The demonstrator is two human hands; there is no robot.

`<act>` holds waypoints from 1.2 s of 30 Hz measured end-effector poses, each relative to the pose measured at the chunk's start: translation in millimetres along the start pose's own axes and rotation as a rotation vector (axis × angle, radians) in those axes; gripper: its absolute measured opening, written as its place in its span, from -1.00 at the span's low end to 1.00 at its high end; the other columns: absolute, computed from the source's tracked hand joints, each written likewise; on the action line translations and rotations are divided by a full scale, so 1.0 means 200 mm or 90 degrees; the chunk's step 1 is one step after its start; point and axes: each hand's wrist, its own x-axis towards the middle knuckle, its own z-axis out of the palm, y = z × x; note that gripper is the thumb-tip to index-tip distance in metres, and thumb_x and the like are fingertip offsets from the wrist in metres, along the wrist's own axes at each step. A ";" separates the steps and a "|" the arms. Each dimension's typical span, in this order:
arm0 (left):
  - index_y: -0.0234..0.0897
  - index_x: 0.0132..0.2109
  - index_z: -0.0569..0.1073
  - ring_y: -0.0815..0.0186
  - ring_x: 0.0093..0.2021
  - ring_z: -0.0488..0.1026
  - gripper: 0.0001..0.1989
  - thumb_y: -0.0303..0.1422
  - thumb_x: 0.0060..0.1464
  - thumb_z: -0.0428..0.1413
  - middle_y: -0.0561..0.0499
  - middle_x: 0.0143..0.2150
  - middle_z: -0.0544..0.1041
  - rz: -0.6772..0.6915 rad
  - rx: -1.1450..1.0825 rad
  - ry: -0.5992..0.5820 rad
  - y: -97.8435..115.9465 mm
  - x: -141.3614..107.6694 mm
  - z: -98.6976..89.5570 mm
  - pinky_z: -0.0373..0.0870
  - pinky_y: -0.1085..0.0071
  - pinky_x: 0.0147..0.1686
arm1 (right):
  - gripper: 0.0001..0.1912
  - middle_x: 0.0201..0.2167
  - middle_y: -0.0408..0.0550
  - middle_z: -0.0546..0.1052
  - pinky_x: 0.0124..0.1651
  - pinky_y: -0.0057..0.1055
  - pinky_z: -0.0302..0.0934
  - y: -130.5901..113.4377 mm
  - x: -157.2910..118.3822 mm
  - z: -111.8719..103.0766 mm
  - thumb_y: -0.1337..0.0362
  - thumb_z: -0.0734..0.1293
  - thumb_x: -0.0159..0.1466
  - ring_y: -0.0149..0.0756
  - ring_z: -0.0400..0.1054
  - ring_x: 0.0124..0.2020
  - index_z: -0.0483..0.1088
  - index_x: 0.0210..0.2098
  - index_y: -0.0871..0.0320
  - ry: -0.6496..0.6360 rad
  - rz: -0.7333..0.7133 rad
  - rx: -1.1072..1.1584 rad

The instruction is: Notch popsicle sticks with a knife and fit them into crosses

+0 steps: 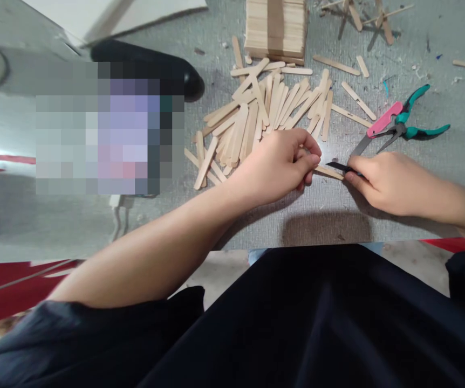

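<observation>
My left hand [293,161] is closed, its thumb and fingers pinching one end of a wooden craft stick [330,173]. The stick's other end reaches the fingertips of my right hand [380,180]. That hand is closed around a dark knife blade [336,166], whose pointed tip faces left just above the stick. Whatever handle the blade has is hidden by my fingers. Just beyond my right hand lies a pink-handled cutter [384,119], its metal blade running down to my knuckles. Pliers with teal handles [402,128] lie against it.
Loose craft sticks [238,132] are heaped beyond my left hand, with a stack of sticks [275,32] behind them. Notched sticks [357,101] and crossed stick pieces [364,19] lie at the right. A black rounded object [147,64] stands left, near a blurred-out patch.
</observation>
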 end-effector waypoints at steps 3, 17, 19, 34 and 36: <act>-0.15 -0.18 0.50 0.35 -0.52 0.54 -0.80 -0.57 0.40 0.16 0.13 -0.49 0.61 0.032 0.064 0.013 -0.01 -0.01 0.01 0.45 0.35 -0.34 | -0.51 -0.33 0.11 0.68 -0.30 -0.19 -0.15 -0.02 -0.02 0.02 0.07 0.11 0.69 -0.11 0.32 -0.45 0.62 0.08 0.14 -0.033 -0.016 -0.065; -0.11 -0.21 0.54 0.20 -0.31 0.66 -0.91 -0.41 0.32 0.22 0.08 -0.41 0.68 0.083 0.111 0.045 -0.01 -0.04 0.01 0.51 0.25 -0.15 | -0.64 -0.37 0.03 0.67 -0.33 -0.17 -0.25 -0.01 -0.02 0.05 0.15 0.15 0.66 -0.18 0.19 -0.55 0.56 0.05 0.09 -0.060 -0.029 -0.045; -0.11 -0.20 0.56 0.20 -0.32 0.65 -0.91 -0.39 0.33 0.22 0.07 -0.41 0.68 0.084 0.118 0.046 -0.02 -0.04 0.02 0.50 0.26 -0.18 | -0.66 -0.37 0.03 0.67 -0.34 -0.16 -0.27 -0.01 -0.02 0.05 0.16 0.16 0.66 -0.20 0.16 -0.56 0.55 0.04 0.10 -0.056 -0.031 -0.050; -0.17 -0.23 0.61 0.26 -0.35 0.52 -0.84 -0.36 0.38 0.18 0.02 -0.37 0.67 0.086 0.287 -0.014 0.01 -0.09 -0.02 0.31 0.30 -0.25 | -0.60 -0.35 0.09 0.61 -0.47 -0.30 -0.21 -0.13 -0.11 0.11 0.58 0.12 0.50 -0.30 0.19 -0.55 0.55 -0.01 0.19 0.002 -0.086 -0.267; -0.16 -0.25 0.58 0.25 -0.34 0.52 -0.83 -0.36 0.38 0.18 0.02 -0.38 0.66 0.089 0.280 -0.021 0.01 -0.10 -0.02 0.31 0.30 -0.25 | -0.60 -0.35 0.08 0.61 -0.46 -0.31 -0.19 -0.12 -0.12 0.11 0.59 0.13 0.50 -0.32 0.18 -0.54 0.55 0.00 0.19 0.005 -0.095 -0.274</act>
